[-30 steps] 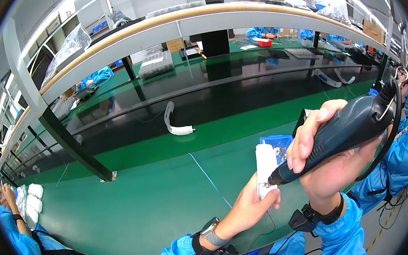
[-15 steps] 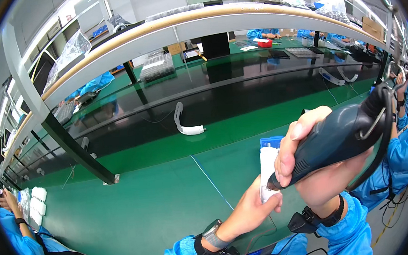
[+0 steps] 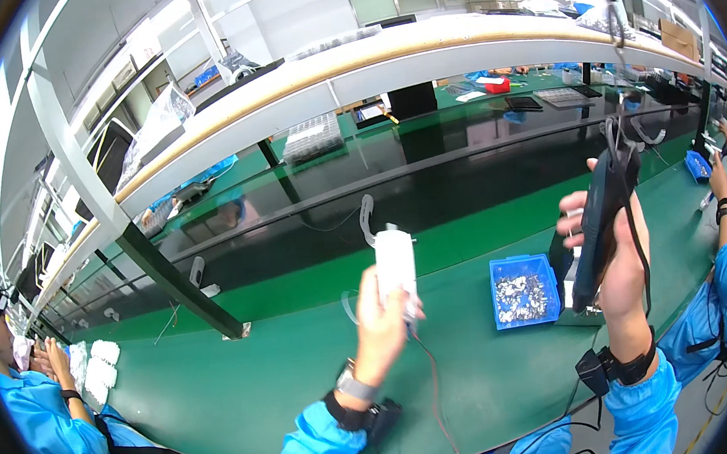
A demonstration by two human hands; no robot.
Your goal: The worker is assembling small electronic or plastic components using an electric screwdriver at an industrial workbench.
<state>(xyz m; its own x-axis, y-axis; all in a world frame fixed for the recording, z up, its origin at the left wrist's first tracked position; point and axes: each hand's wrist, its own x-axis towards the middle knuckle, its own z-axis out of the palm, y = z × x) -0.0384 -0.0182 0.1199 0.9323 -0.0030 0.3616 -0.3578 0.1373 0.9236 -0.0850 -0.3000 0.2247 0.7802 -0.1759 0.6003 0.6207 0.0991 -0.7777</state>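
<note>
1. L hand: fingers closed on white housing. Housing pos.: raised above green tabletop, approx. upright, ctr. of view. Thin dark wire hangs from housing's lower end.

2. R hand: fingers loosely spread, not wrapped round dark handheld tool. Tool is approx. vert., nose down, in front of palm; hand/tool contact pt. can't be confirmed.

3. Blue bin: on tabletop, between hands, nearer R hand; contains small parts, mixed light & dark. Box adj. to bin's R side, partly hidden by tool.

4. Curved white piece: beyond housing, partly covered by it.

5. Far L: co-worker in blue sleeves, w/ white pieces on tabletop nearby.
</note>
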